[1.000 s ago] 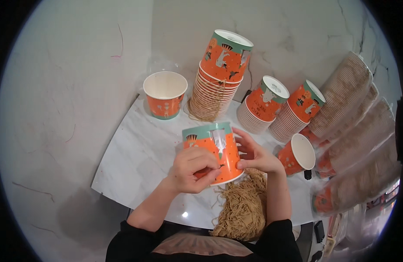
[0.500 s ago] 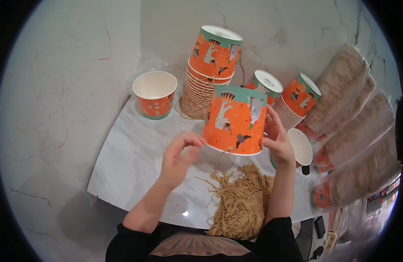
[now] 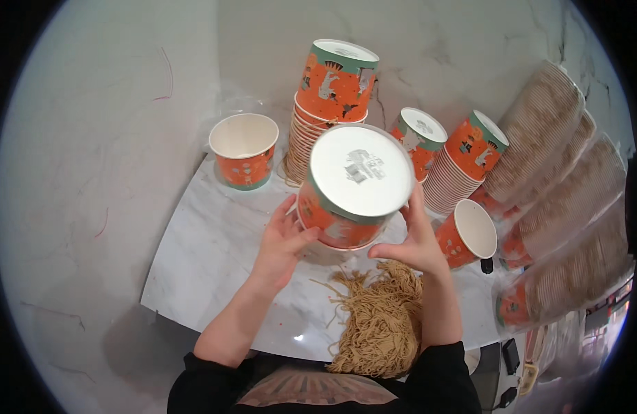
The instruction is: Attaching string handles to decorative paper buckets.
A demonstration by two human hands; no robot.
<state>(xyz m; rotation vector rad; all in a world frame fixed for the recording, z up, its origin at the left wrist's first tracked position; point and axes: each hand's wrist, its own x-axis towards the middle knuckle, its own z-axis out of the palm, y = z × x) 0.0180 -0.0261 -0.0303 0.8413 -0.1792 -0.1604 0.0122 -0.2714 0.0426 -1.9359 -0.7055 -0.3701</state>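
Observation:
I hold an orange paper tub [image 3: 346, 231] upside down between both hands, its white base tilted toward me. My left hand [image 3: 282, 245] grips it at the lower left, near the rim. At its right side, my right hand [image 3: 413, 238] holds it with the fingers along the wall and the thumb near the rim. Below the tub lies a heap of tan string [image 3: 380, 321]. Behind it stands a tall stack of upturned paper tubs [image 3: 332, 90], with loops of string around the lower ones.
An upright tub [image 3: 244, 162] stands at the left table edge. Two shorter tub stacks [image 3: 455, 179] are behind on the right, and a tilted tub [image 3: 463, 238] is nearer. Plastic-wrapped tub sleeves [image 3: 566, 234] line the right side. The marble-patterned table [image 3: 194, 265] meets a wall behind.
The held tub has tipped so that its base faces me instead of its printed side. My left hand has moved from beside the rim onto the tub.

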